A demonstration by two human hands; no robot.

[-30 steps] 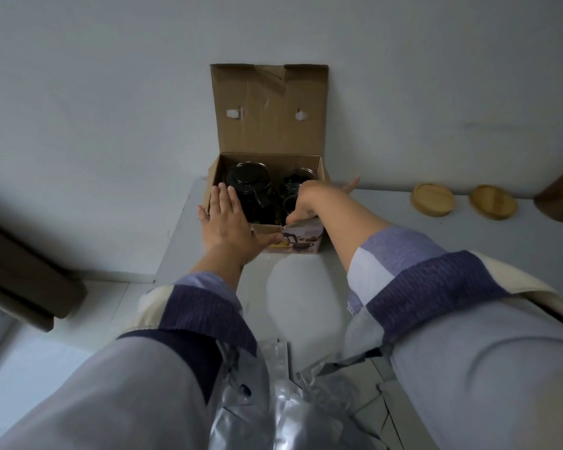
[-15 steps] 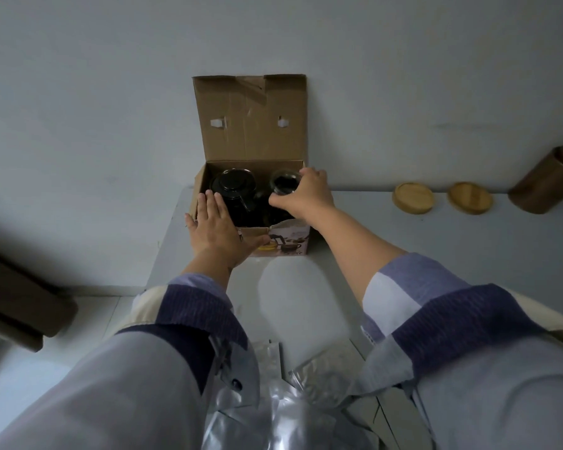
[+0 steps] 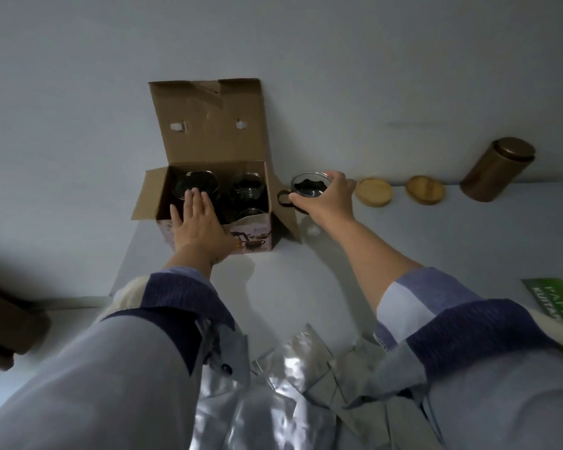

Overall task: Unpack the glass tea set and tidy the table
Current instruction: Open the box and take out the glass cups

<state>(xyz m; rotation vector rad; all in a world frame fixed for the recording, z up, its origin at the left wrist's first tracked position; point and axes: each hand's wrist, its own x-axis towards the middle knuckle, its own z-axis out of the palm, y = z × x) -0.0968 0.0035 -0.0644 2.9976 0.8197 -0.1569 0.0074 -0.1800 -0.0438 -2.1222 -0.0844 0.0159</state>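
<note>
The right hand (image 3: 325, 198) is now carrying a small clear glass cup (image 3: 308, 189), fingers curled round its rim, clear of the open brown cardboard box (image 3: 208, 196) toward the white table (image 3: 306, 287); the left hand (image 3: 199, 228), fingers straight together, is steadying the box, where more glassware is waiting.

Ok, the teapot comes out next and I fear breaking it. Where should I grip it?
Probably from straight above: the teapot stands upright, deep in the box, walls close around, lid facing up. The left hand already rests there. Its handle isn't clearly visible.
</note>
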